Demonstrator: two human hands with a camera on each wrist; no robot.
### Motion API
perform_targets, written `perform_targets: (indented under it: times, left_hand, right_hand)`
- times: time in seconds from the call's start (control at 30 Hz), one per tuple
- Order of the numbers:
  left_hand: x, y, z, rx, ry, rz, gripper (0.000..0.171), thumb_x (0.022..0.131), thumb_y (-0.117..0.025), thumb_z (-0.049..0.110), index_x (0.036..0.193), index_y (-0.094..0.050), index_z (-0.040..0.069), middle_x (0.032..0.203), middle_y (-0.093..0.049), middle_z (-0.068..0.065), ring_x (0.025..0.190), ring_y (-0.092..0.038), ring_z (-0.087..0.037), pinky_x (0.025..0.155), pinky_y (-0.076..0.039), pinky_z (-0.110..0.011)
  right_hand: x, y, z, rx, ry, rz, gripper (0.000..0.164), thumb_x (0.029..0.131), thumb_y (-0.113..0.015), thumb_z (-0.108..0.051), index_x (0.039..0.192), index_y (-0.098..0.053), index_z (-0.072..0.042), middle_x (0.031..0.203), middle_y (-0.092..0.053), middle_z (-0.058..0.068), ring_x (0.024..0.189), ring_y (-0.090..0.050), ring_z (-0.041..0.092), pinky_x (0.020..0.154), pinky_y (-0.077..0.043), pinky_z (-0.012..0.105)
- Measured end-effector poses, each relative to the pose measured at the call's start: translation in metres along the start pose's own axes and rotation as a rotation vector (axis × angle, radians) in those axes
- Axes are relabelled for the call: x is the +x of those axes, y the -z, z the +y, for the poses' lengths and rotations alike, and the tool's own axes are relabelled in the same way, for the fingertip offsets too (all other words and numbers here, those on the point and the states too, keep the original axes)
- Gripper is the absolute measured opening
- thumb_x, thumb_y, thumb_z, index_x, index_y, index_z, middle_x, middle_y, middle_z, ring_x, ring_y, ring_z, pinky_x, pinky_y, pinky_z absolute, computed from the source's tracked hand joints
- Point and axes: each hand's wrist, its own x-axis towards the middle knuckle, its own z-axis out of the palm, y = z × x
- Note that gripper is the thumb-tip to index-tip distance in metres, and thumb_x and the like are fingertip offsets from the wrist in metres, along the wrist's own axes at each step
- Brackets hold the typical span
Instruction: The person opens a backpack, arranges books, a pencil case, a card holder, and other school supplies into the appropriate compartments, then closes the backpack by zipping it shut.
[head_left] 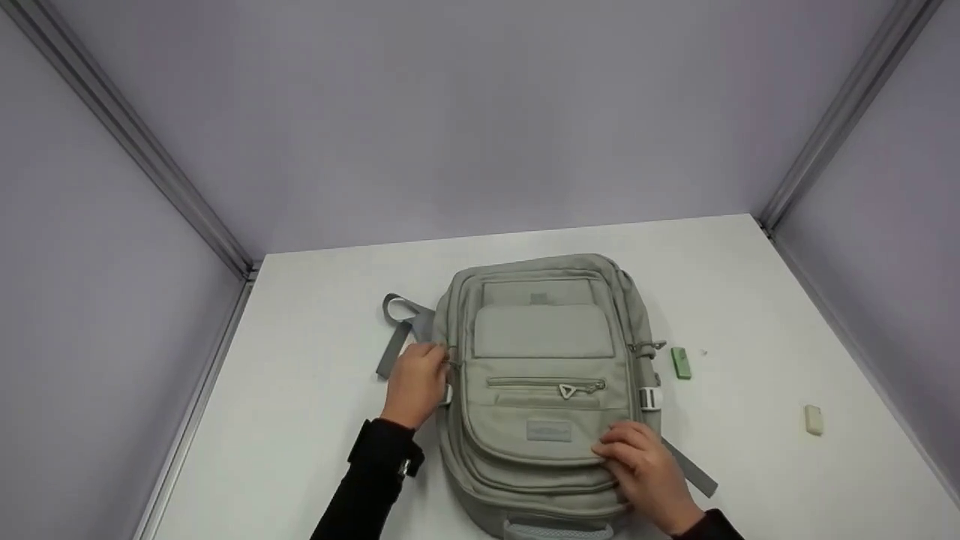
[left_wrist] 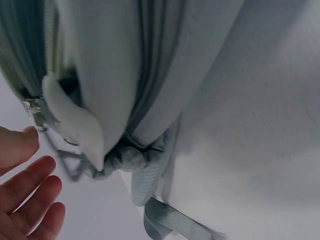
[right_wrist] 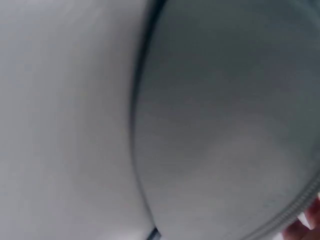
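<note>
A sage-green backpack [head_left: 546, 330] lies on the white table with its front pockets facing up. At its left side is my left hand [head_left: 418, 382]. In the left wrist view, the thumb and loosely bent fingers of that hand [left_wrist: 32, 192] are spread beside a zipper slider [left_wrist: 34, 111], whose blurred pull [left_wrist: 70, 165] dangles apart from the fingertips. My right hand [head_left: 649, 472] rests at the lower right of the front pocket, fingertips on its curved edge. Only some fingertips [right_wrist: 307, 225] show in the right wrist view, beside the zipper seam [right_wrist: 295, 202].
Grey straps stick out on the left [head_left: 401, 330] and lower right [head_left: 690, 469] of the backpack. To its right lie a small green block [head_left: 681, 363] and, farther out, a cream block [head_left: 814, 420]. Pale panels [head_left: 510, 120] stand around the table.
</note>
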Motion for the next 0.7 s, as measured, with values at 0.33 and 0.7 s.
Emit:
perform_targets:
  times: [0.33, 0.7]
  left_hand:
    - [-0.061, 0.03, 0.068, -0.195, -0.074, -0.096, 0.023, 0.085, -0.078, 0.021, 0.107, -0.071, 0.016, 0.112, -0.066, 0.0, 0.106, -0.06, -0.015, 0.094, -0.048, -0.028]
    - [-0.051, 0.031, 0.076, -0.062, -0.207, 0.101, 0.032, 0.073, -0.086, 0.012, 0.103, -0.074, 0.015, 0.097, -0.068, 0.003, 0.092, -0.063, -0.012, 0.083, -0.049, -0.023]
  right_hand:
    - [0.045, 0.037, -0.018, 0.011, -0.066, -0.043, 0.036, 0.063, -0.084, 0.005, 0.086, -0.075, -0.02, 0.092, -0.07, -0.006, 0.088, -0.062, 0.012, 0.097, -0.03, 0.028]
    - [0.088, 0.05, -0.016, 0.018, 0.034, -0.008, 0.034, 0.066, -0.082, 0.01, 0.09, -0.074, -0.013, 0.091, -0.068, -0.001, 0.086, -0.062, 0.014, 0.095, -0.037, 0.023]
